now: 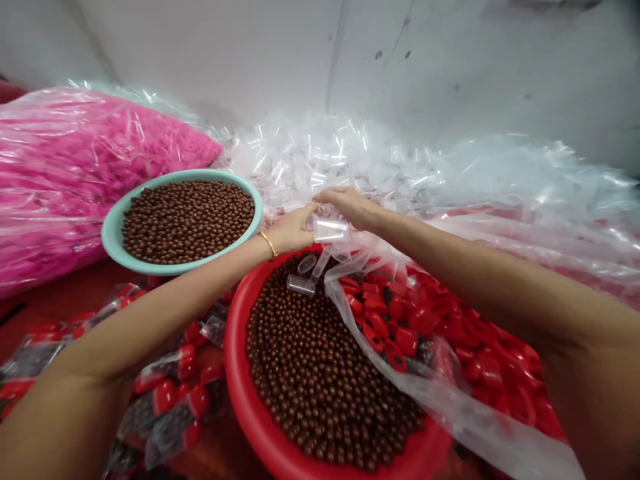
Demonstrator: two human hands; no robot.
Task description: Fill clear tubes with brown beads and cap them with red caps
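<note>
Both hands meet over the far rim of the red basin (237,400), which is full of round brown balls (320,360). My left hand (295,228), a gold bangle at its wrist, closes on clear plastic containers (331,231). From the right, my right hand (350,205) curls over the same containers, its fingertips close to the left thumb. Part of its fingers is hidden. Just below, a few loose clear containers (301,285) lie on the balls. A clear bag of red plastic caps (385,313) overlaps the basin's right side.
A pale green basin (113,233) of similar brown balls stands at the left. Behind it leans a big bag of pink pieces (100,160). Clear containers (340,147) are heaped along the wall (280,60). Filled packs with red caps (173,400) lie at the lower left.
</note>
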